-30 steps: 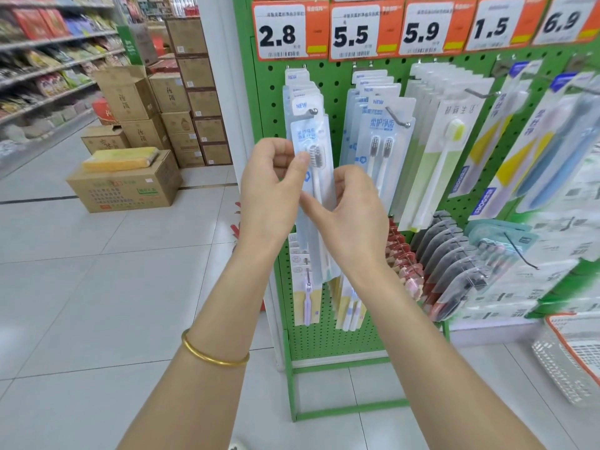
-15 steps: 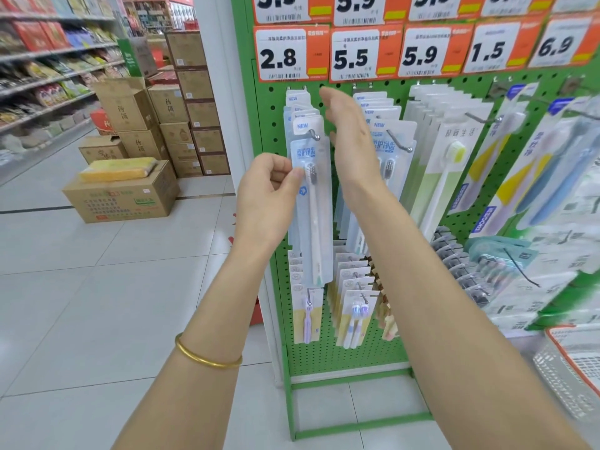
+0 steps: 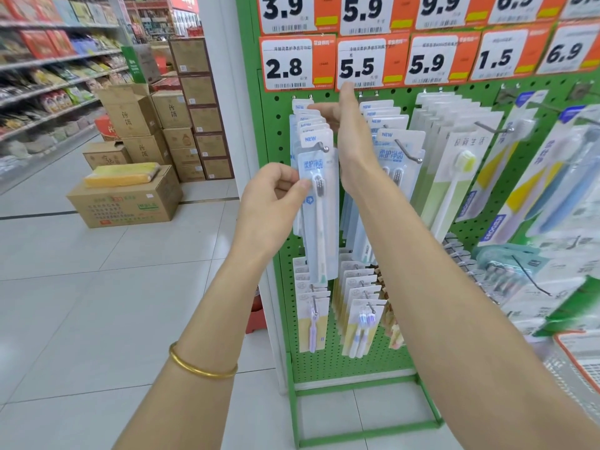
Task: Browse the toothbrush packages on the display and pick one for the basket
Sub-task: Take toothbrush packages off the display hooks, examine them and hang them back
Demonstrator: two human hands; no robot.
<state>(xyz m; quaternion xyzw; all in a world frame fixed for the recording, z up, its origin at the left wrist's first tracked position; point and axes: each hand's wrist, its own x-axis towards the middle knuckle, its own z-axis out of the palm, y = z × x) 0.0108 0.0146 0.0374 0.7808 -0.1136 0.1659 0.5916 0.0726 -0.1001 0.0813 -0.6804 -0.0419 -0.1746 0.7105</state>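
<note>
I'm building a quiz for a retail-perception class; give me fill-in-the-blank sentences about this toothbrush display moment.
The left hand pinches the front toothbrush package in the row under the price tag reading ___.
The right hand is raised with fingertips just below the next price tag, reading ___.
The left wrist wears a ___ bangle.
The pegboard is painted ___.
Missing words: 2.8; 5.5; gold; green.

Toothbrush packages (image 3: 461, 177) on pegboard display (image 3: 383, 365)
</note>
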